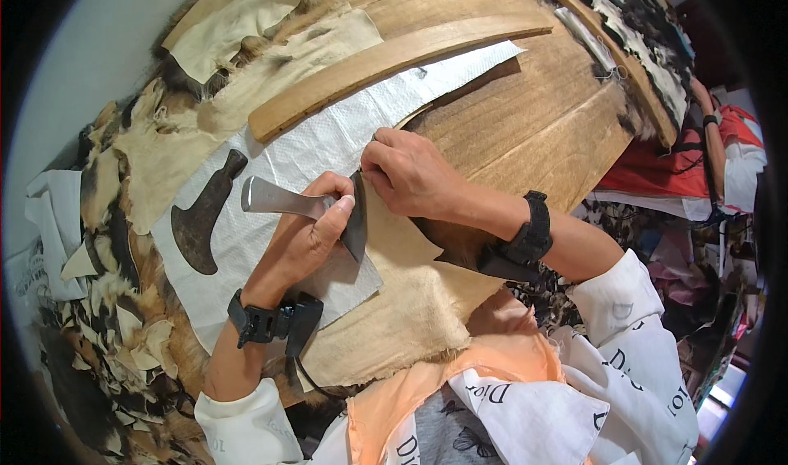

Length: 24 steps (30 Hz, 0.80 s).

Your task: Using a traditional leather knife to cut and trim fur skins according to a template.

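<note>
A flared-handled metal blade (355,229) is gripped in the closed fingers of the left hand (308,239) over a pale hide (402,301), beside the right hand (410,176), its fingers curled, their hold unclear, while a dark curved blade (197,229) is left lying on white sheeting (304,153).

Bright light across the bench (525,128); highlights on the metal tool (275,200); shadow on the white sheet (308,149) near its lower corner; fisheye curvature, black corners; centre sharp.
</note>
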Tool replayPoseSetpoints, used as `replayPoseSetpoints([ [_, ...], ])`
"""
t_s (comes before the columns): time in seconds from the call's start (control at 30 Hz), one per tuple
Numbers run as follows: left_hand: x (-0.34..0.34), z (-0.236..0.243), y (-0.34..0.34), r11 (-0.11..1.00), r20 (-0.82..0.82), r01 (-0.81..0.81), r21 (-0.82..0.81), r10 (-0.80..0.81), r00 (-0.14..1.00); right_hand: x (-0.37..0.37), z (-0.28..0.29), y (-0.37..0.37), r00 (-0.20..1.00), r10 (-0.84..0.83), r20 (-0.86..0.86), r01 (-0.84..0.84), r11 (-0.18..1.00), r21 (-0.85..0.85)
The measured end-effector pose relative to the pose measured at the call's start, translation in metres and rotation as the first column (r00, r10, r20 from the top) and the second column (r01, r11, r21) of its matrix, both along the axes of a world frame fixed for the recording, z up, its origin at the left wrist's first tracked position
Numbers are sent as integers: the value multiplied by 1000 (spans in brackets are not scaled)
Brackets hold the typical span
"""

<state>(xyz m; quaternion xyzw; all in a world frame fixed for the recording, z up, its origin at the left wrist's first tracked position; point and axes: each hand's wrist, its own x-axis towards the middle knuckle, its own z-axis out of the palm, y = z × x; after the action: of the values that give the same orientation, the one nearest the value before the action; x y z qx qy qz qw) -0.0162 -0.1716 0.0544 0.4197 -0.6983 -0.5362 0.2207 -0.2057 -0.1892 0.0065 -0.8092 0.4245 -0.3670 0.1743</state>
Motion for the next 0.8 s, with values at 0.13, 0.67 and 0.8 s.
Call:
replayPoseSetpoints([
  [0.13, -2, 5, 0, 997, 16, -16, 81, 15, 1000, 0, -2, -1, 1000, -7, 4, 7, 1000, -19],
  [0.67, -10, 1, -3, 984, -25, -124, 126, 128, 991, -2, 0, 0, 995, 59, 76, -58, 998, -8],
  [0.8, -12, -1, -8, 992, -27, -120, 44, 122, 992, -3, 0, 1, 993, 81, 85, -80, 997, -15],
])
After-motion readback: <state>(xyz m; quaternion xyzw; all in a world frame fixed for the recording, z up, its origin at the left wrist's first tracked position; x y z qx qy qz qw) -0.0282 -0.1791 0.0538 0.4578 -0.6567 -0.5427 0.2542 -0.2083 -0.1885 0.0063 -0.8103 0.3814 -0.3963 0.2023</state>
